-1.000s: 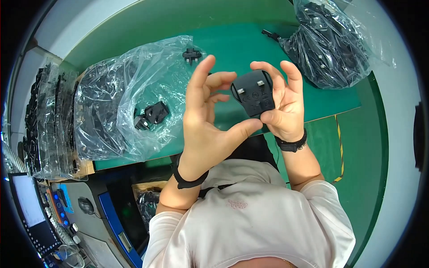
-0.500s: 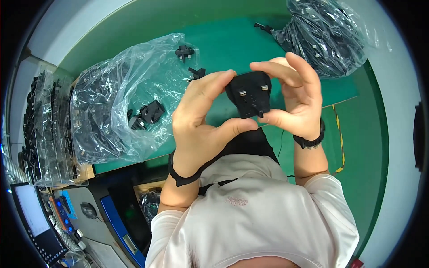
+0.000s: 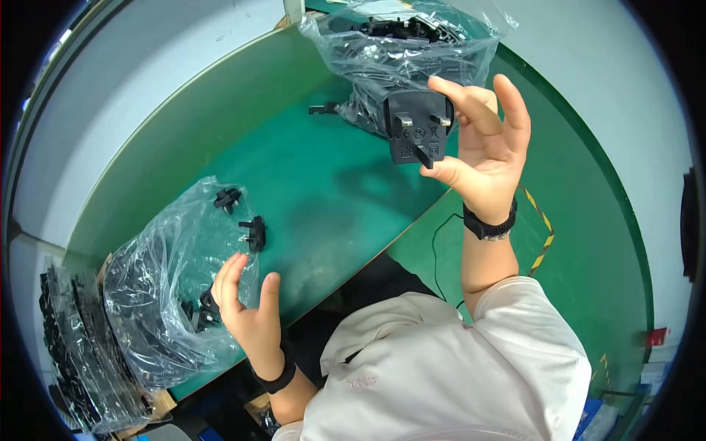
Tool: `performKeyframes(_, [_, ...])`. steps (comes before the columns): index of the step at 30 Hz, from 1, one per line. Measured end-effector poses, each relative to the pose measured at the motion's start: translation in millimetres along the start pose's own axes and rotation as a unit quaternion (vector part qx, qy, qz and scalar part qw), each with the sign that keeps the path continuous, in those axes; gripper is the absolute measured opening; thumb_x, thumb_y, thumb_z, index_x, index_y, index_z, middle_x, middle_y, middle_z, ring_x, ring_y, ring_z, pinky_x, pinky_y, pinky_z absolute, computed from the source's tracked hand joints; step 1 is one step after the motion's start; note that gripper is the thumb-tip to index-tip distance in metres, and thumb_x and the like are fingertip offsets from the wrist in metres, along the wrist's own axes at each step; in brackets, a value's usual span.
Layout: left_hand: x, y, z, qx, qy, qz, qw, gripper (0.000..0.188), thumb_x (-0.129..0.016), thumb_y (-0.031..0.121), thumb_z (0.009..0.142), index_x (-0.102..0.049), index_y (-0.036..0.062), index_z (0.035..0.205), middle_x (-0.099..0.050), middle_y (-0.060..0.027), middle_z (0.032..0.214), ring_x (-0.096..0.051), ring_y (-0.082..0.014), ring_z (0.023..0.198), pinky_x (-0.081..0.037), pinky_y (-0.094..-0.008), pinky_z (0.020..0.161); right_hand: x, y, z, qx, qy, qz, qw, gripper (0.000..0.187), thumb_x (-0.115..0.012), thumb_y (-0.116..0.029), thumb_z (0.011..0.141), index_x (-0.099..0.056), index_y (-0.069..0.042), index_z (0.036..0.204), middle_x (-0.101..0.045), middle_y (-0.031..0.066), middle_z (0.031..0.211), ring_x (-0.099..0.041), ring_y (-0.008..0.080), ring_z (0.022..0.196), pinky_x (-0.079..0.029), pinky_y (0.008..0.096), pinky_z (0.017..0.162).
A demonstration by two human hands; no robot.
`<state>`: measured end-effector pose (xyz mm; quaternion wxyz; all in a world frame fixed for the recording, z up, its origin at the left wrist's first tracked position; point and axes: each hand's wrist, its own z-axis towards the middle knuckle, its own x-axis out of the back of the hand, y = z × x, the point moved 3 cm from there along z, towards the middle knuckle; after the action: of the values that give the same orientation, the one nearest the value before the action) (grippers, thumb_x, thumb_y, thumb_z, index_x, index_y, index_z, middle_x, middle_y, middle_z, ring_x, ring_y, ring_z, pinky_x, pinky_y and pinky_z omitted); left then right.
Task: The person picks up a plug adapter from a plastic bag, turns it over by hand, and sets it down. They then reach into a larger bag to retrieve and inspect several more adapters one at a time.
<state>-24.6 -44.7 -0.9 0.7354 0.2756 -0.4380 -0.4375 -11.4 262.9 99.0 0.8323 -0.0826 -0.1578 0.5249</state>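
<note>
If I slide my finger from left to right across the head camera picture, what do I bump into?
Wrapped stack → left bag → left hand → held plug → right hand → striped tape → red patch.

the loose top point(image 3: 448, 371) is off-white with a faint pinkish cast, its short sleeves point(image 3: 526, 312) wide and softly creased. a small line of reddish marking point(image 3: 362, 382) (stitched or printed, too fine to tell) sits on the front. at the bare left hand point(image 3: 251, 320) the wrist wears a black band point(image 3: 279, 376); at the bare right hand point(image 3: 489, 158), a black strap point(image 3: 487, 226) with small shiny pieces along its near edge.
</note>
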Motion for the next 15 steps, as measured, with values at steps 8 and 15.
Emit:
performKeyframes(8, [-4.3,6.3,2.7,-0.032,-0.011,0.020,0.999,0.038,-0.076,0.009,0.069,-0.062,0.0045,0.104,-0.060,-0.0110,0.111,-0.051,-0.0277,0.105,-0.036,-0.0381,0.095,1.6,-5.7,0.1,-0.009,-0.047,-0.040,0.998,0.103,-0.083,-0.014,0.063,-0.019,-0.008,0.144,-0.056,0.0253,0.122,-0.048,0.0231,0.102,-0.033,0.0375,0.097])
performKeyframes(15, [-5.0,6.0,2.4,-0.029,-0.011,0.009,0.999,0.036,-0.076,0.009,0.070,-0.062,0.0043,0.103,-0.060,-0.0114,0.111,-0.051,-0.0279,0.105,-0.036,-0.0379,0.095,0.3,3.1,-1.5,-0.015,0.013,-0.007,1.000,0.097,-0.085,-0.016,0.059,-0.030,-0.005,0.138,-0.062,0.0171,0.115,-0.055,0.0170,0.099,-0.039,0.0290,0.083])
